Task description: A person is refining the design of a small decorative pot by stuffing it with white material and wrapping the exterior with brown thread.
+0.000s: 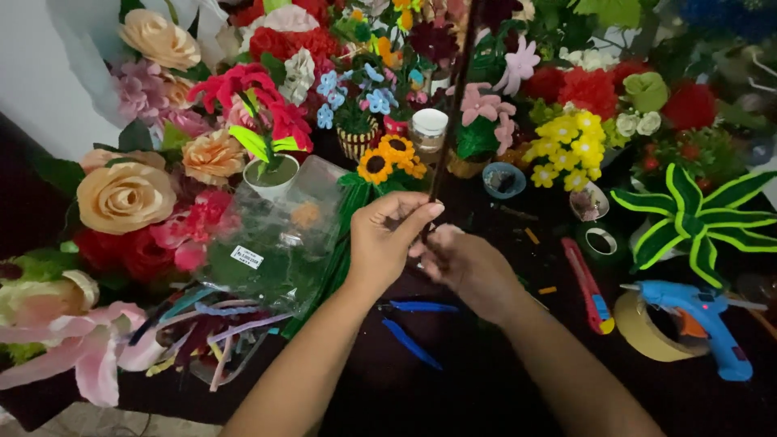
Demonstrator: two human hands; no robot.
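Stem rod [455, 97], dark, upright, held between both hands.
L hand [387, 243] pinches rod w/ fingertips; R hand [463, 263] clenched at rod base. Blue pliers [413, 324] just below on worktop [453, 388]; flowers crowd far edge.

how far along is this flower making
Done: many finished flowers, like the small sunflowers in front. In hand: left hand and right hand pinch a thin dark stem, still bare. Left: pipe cleaners lie bagged, glue gun unused.
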